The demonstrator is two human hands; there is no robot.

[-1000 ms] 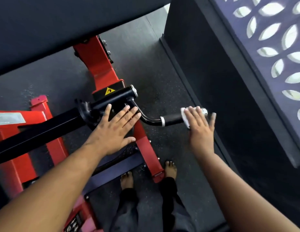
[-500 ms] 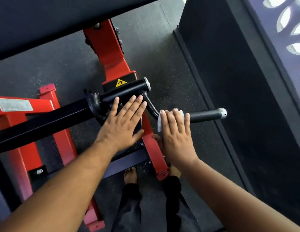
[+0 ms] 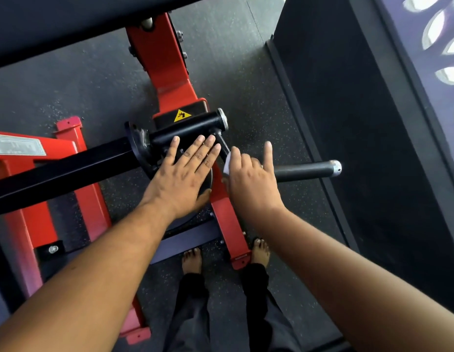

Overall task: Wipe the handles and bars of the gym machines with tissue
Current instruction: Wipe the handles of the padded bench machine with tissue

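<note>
Wiping stroke: travelling inward along the handle [image 3: 307, 170], from the capped outer end a second ago, past the middle half a second ago, now up against the bend beside the pivot.
Right hand [image 3: 251, 174]: curled over the inner end of the handle, pressing the tissue onto the bar; index finger lifted and pointing away.
Right grip: clenched round tissue and bar together, thumb hidden beneath.
Tissue [image 3: 228, 165]: only a small white corner showing at the left edge of the right hand, touching the curved neck of the handle.
Left hand [image 3: 185, 171]: flat on the black pivot hub [image 3: 187, 128], same place as in both earlier views.
Left grip: released, fingers straight and together, bracing rather than holding.
Handle, outer part: bare and uncovered from the right hand out to the silver end cap [image 3: 335, 167].
Meaning for the task: probably one full pass of this handle's straight length done; curved neck and hub sleeve likely not yet wiped.
Likely next: either a return stroke outward or a move onto the neck; cannot tell which.
Machine frame [image 3: 167, 72]: red, standing on the dark speckled floor [image 3: 251, 72], bare feet just beside its base.
</note>
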